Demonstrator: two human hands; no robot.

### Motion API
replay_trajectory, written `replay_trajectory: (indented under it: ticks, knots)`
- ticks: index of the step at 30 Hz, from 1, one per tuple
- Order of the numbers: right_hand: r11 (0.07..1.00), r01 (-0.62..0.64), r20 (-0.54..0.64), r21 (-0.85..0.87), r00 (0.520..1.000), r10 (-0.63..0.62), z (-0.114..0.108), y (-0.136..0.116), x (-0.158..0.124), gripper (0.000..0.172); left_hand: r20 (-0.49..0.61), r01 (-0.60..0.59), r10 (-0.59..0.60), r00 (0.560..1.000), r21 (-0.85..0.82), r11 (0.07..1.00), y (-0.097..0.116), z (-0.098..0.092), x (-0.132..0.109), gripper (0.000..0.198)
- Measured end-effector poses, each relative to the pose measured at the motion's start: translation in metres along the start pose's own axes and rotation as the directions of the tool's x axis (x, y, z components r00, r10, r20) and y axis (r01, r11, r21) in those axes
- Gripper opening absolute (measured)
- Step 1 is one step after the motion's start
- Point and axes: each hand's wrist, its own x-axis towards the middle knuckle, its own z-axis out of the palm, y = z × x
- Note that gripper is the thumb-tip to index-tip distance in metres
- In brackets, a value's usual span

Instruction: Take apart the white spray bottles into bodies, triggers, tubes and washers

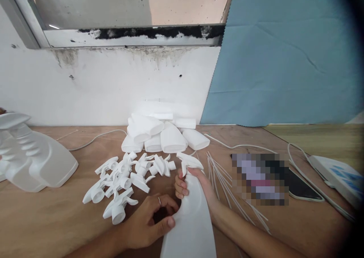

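A white bottle (192, 220) with a white trigger spray head (189, 160) on its neck stands out toward the bottom centre. My right hand (199, 186) is wrapped round the bottle's neck just below the spray head. At the bottle's left side is my left hand (152, 220), a ring on one finger, its fingers and thumb curved against the bottle's edge. Several loose white spray heads (119, 182) lie to the left of the bottle. Thin white tubes (224, 178) are spread out on the right, partly behind my right forearm.
White bottles (173, 136) are piled against the wall at the back. More bottles (42, 159) lie at the far left of the wooden table (36, 220). A partly pixelated phone (304, 186), cables and a white box (338, 176) are on the right.
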Motion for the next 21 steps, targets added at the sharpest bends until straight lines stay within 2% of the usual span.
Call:
replay_trajectory:
  ticks: [2,4,6,8,9,10,11,12,13,15,17,18,19,20,21]
  knots:
    - [1.0,0.009,-0.01,-0.016,1.0,-0.009,0.003,-0.003,-0.002,0.026,0.026,0.019,-0.018,0.999,-0.042,0.999,0.003,0.003,-0.005,0.051]
    - [0.997,0.039,0.002,-0.073,0.999,-0.039,0.01,-0.008,-0.006,0.027,0.032,0.098,-0.095,0.995,-0.116,0.988,0.007,0.008,-0.01,0.06]
    - [0.984,0.078,0.037,-0.163,0.997,-0.073,0.022,-0.015,-0.013,0.033,0.008,0.138,-0.138,0.99,-0.159,0.978,0.013,0.012,-0.017,0.062]
    - [0.959,0.119,0.07,-0.257,0.992,-0.105,0.034,-0.023,-0.022,0.042,-0.104,0.074,-0.084,0.991,-0.099,0.992,0.021,0.009,-0.027,0.053]
    - [0.943,0.141,0.084,-0.303,0.989,-0.121,0.04,-0.027,-0.027,0.047,-0.199,0.04,-0.042,0.979,-0.012,0.999,0.024,0.003,-0.034,0.048]
    - [0.921,0.166,0.103,-0.351,0.985,-0.139,0.044,-0.031,-0.032,0.051,-0.318,0.034,0.002,0.948,0.108,0.994,0.027,-0.006,-0.041,0.045]
    - [0.893,0.19,0.118,-0.407,0.981,-0.155,0.046,-0.035,-0.037,0.054,-0.458,0.089,0.029,0.888,0.233,0.968,0.029,-0.018,-0.049,0.043]
    - [0.858,0.211,0.127,-0.468,0.977,-0.171,0.047,-0.038,-0.042,0.057,-0.592,0.167,0.081,0.802,0.352,0.921,0.03,-0.032,-0.058,0.04]
    - [0.816,0.229,0.126,-0.53,0.973,-0.192,0.045,-0.04,-0.047,0.059,-0.644,0.234,0.151,0.75,0.472,0.85,0.028,-0.047,-0.066,0.038]
    - [0.73,0.243,0.084,-0.638,0.965,-0.248,0.034,-0.043,-0.056,0.057,-0.745,0.424,0.334,0.578,0.624,0.657,0.02,-0.077,-0.081,0.035]
    - [0.668,0.234,0.018,-0.707,0.949,-0.313,0.018,-0.044,-0.061,0.048,-0.837,0.654,0.4,0.374,0.543,0.527,0.008,-0.103,-0.093,0.044]
    - [0.642,0.222,-0.009,-0.734,0.942,-0.335,0.009,-0.044,-0.062,0.043,-0.874,0.728,0.391,0.287,0.465,0.504,0.001,-0.114,-0.097,0.048]
    - [0.613,0.203,-0.038,-0.763,0.933,-0.357,0.0,-0.043,-0.063,0.038,-0.909,0.775,0.353,0.222,0.384,0.502,-0.004,-0.122,-0.101,0.05]
    - [0.587,0.184,-0.064,-0.788,0.924,-0.376,-0.008,-0.042,-0.063,0.033,-0.941,0.808,0.284,0.182,0.308,0.502,-0.009,-0.129,-0.104,0.053]
    - [0.564,0.168,-0.086,-0.809,0.914,-0.396,-0.014,-0.042,-0.062,0.03,-0.966,0.832,0.198,0.163,0.243,0.498,-0.012,-0.134,-0.107,0.056]
